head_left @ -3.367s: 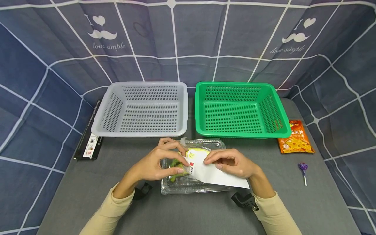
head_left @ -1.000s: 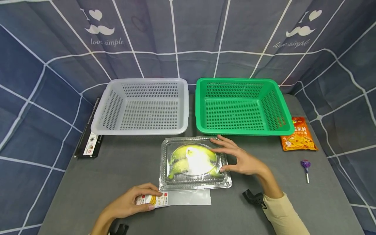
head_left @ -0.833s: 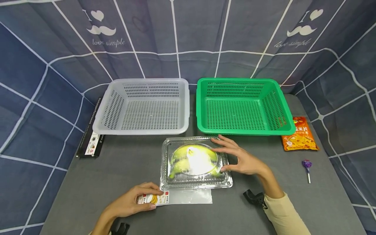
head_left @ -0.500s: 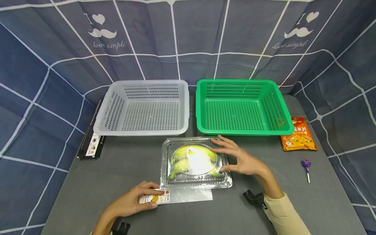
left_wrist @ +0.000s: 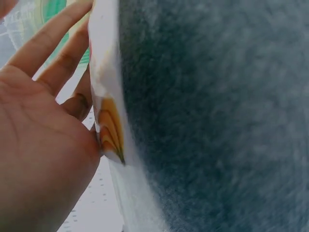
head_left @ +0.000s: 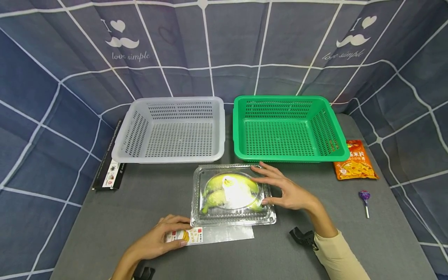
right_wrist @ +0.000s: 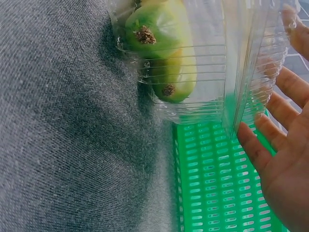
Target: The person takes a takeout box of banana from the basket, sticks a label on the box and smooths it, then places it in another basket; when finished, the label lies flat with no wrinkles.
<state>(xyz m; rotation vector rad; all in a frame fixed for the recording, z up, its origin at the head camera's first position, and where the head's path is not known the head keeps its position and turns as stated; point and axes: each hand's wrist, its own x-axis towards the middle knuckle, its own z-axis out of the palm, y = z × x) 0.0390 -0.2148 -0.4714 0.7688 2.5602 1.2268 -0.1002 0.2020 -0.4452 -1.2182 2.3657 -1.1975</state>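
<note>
A clear lidded plastic box sits before the two baskets, with bananas showing through its lid, partly lost in glare. My right hand has its fingers spread, fingertips and thumb touching the box near its right side. In the right wrist view, two green banana ends show through the box wall. Along the box's front edge lies a flat clear plastic bag with a white label printed with bananas. My left hand rests on the bag's label end, its thumb by the front edge.
Behind the box stand a grey basket and a green basket. An orange snack packet and a purple lollipop lie at the right. A long black box lies at the left, beside the grey basket.
The plastic bag has gone from on top of the box to the table at its front. My left hand moved front-left with it; my right hand shifted to the box's right side.
</note>
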